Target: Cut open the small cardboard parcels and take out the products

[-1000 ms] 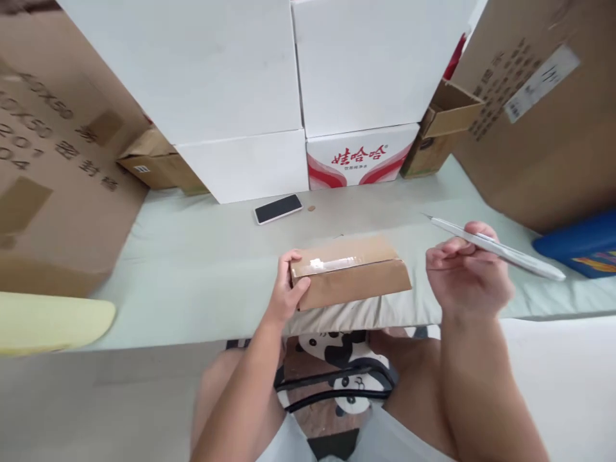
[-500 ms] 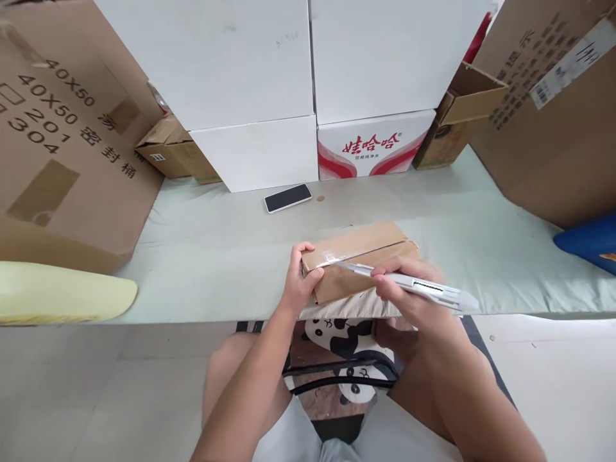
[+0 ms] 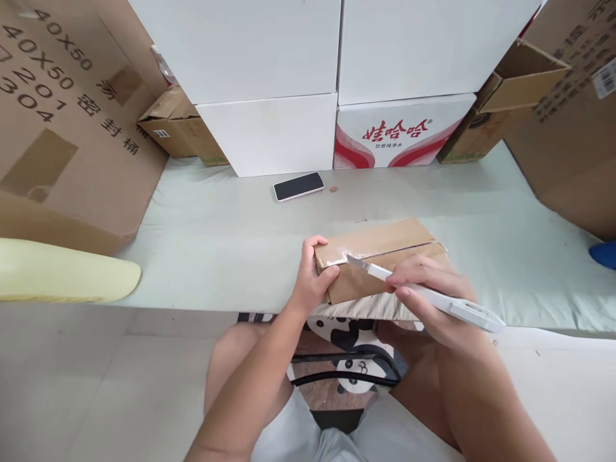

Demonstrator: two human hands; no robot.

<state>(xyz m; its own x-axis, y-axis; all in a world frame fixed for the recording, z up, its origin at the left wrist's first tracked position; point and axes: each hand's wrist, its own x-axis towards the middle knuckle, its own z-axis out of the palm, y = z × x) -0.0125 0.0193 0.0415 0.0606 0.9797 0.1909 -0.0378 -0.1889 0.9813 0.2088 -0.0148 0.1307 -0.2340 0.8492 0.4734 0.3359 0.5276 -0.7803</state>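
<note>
A small brown cardboard box (image 3: 385, 239) lies near the front edge of the cloth-covered table, with shiny clear tape along its top seam at the left. Its left end is gripped by my left hand (image 3: 314, 277), thumb on the near side and fingers at the far corner. In my right hand (image 3: 436, 292) is a white utility knife (image 3: 447, 305) with its blade out. The blade tip is at the taped seam, close to the left end; whether it has pierced the tape I cannot tell.
Behind the box lie a phone (image 3: 299, 187) and a small brown piece (image 3: 333, 188). White cartons (image 3: 283, 138) are stacked at the back, flanked by smaller brown boxes (image 3: 474, 131). Big cardboard boxes (image 3: 72, 147) stand at the sides. A pale yellow object (image 3: 67, 273) is at left.
The knife has rolled in my right hand, and its blade now shows more plainly near the seam's left end. The whole view has shifted a little. My left hand keeps its grip.
</note>
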